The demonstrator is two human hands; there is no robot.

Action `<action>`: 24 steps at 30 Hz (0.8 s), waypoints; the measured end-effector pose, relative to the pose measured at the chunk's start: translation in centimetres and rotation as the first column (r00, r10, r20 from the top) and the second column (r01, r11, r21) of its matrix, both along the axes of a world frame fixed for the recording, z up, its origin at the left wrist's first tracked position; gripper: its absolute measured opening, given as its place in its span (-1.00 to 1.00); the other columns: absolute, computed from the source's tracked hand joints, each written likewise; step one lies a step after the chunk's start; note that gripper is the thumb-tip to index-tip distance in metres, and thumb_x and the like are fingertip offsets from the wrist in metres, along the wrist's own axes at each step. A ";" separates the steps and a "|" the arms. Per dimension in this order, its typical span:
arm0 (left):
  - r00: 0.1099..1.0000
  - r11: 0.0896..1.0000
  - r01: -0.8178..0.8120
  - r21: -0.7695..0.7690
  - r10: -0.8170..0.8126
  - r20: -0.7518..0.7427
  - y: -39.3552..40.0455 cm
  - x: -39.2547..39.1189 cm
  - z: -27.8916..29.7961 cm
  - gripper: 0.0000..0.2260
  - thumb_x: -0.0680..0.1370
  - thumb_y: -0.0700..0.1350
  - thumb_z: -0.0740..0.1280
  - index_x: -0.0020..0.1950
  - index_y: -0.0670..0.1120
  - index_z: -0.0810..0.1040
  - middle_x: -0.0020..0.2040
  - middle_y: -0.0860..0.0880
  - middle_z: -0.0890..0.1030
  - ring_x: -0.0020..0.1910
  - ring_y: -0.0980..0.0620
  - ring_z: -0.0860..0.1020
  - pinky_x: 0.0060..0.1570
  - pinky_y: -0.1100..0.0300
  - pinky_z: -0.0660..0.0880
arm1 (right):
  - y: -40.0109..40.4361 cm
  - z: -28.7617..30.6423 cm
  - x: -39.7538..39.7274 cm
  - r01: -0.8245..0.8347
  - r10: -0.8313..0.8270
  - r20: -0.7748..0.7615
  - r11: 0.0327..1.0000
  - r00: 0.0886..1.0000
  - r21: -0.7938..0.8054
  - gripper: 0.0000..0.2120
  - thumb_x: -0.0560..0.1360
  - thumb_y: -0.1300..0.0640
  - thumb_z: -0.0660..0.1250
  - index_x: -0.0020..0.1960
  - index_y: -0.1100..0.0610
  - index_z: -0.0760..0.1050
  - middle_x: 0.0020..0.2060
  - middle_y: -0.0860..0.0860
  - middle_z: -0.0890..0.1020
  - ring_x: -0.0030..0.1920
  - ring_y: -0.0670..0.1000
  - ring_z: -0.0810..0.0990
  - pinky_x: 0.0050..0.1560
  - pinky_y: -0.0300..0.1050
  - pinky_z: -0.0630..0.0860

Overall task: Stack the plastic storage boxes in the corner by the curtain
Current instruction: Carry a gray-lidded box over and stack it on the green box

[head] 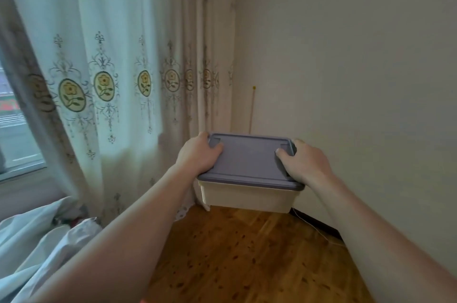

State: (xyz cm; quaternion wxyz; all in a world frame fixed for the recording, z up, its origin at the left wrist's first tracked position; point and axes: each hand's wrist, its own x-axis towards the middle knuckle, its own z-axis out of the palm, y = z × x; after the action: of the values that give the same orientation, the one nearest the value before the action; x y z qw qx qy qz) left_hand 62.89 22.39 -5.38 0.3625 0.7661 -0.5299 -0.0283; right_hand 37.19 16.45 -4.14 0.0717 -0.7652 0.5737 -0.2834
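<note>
Matt plastic box (248, 197) (grey lid (249, 160)), embroidered cloth curtain (118, 60), glossy wood floor (247, 253).

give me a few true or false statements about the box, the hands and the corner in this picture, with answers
1. Both hands hold one storage box, the left hand and the right hand at opposite ends. True.
2. The lid on the box is bright red. False: it is greyish purple, over a cream body.
3. The box sits on top of another box. False: it is held up in the air above the wooden floor, and no other box is in view.
4. A flowered curtain hangs to the left of the corner. True.
5. The lid has been taken off. False: it is on the box.
</note>
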 end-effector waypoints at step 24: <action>0.983 0.983 0.184 -0.011 -0.184 -0.007 -22.4 5.1 1.2 -0.48 0.55 0.23 0.23 0.41 -0.01 0.35 -0.24 0.11 0.52 -0.27 0.11 0.53 -0.29 0.16 0.49 | -18.0 1.1 4.4 0.172 -0.173 -0.010 0.984 0.985 -0.040 -0.45 0.55 -0.25 0.16 0.41 0.05 0.38 0.14 0.10 0.62 0.10 0.18 0.58 -0.02 -0.05 0.49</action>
State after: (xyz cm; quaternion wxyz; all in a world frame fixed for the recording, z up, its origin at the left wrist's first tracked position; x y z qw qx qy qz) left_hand 67.95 -0.04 -4.14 0.3645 0.7119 -0.5970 -0.0620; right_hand 41.60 -1.58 -3.03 0.0282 -0.7158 0.6325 -0.2945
